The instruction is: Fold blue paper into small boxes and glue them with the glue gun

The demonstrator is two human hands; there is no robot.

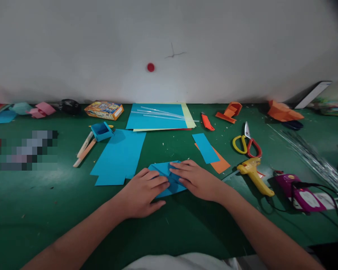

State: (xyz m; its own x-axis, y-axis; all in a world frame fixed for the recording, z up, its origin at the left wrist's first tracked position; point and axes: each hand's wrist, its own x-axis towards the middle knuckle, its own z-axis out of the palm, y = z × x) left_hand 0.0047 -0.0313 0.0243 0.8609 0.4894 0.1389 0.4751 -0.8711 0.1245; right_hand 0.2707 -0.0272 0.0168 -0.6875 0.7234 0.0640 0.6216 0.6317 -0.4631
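Note:
A folded sheet of blue paper [173, 186] lies on the green table in front of me, with creases and raised flaps in its middle. My left hand [143, 192] rests on its left side, fingers stretched over the paper and the thumb apart on the near side. From the right, my right hand [198, 179] lies across the upper flap with its fingers spread and pressed down. Both hands cover much of the folds. Just beyond my left hand lie flat blue paper pieces [119, 153].
A yellow glue gun [255, 176], scissors [249, 144] and a purple device [300, 191] with a cord lie right. Blue and orange strips [205, 148] and a red cutter [207, 122] lie ahead. A small blue paper box [101, 131] stands left, near stacked sheets [154, 122].

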